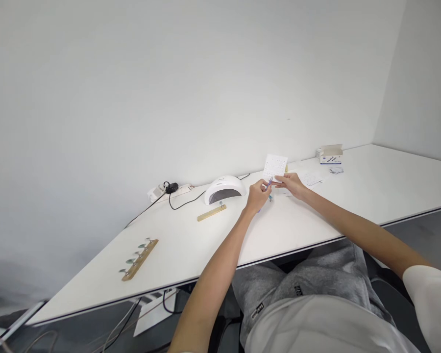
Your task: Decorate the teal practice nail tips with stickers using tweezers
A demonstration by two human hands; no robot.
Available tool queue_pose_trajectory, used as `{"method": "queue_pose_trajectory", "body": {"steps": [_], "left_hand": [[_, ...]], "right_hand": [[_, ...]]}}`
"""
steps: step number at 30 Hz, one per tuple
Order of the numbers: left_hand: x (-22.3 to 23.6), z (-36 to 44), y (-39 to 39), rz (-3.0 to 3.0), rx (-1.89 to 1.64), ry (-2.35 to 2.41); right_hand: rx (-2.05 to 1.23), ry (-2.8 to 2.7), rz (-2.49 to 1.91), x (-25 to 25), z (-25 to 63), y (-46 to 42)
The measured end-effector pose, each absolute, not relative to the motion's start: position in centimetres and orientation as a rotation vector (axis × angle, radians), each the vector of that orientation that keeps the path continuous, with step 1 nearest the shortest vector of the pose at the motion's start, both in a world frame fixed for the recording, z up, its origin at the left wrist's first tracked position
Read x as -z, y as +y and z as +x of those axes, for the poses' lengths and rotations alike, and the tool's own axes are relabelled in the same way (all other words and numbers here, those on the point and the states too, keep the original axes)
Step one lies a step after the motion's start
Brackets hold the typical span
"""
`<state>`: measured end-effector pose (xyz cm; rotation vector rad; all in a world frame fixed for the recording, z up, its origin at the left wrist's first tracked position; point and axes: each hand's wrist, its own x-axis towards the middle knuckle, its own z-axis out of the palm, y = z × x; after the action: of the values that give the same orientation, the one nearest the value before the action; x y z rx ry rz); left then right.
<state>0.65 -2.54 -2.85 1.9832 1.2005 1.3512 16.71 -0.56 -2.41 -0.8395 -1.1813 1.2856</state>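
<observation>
My left hand (257, 195) is closed around slim purple tweezers (269, 183), their tips against the lower edge of a white sheet. That sheet (275, 165), dotted with rows of small marks like a nail sticker sheet, is tilted up above the table in the closed fingers of my right hand (290, 184). Just below the hands a small teal nail tip (270, 198) stands on the table. Whether the tweezers grip anything is too small to tell.
A white nail lamp (226, 186) stands left of my hands, a wooden strip (211, 213) before it. Another strip (139, 260) carries several nail tips. Cables and a power strip (185, 189) lie along the wall. On the right are loose sheets (310, 179) and an opened box (330, 155).
</observation>
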Motion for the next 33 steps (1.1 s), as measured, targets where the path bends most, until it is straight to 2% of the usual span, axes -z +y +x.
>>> {"method": "queue_pose_trajectory", "body": {"steps": [33], "left_hand": [[2.74, 0.43, -2.50, 1.989, -1.308, 1.218]], "right_hand": [[-1.288, -1.174, -0.890, 2.04, 17.08, -0.46]]}}
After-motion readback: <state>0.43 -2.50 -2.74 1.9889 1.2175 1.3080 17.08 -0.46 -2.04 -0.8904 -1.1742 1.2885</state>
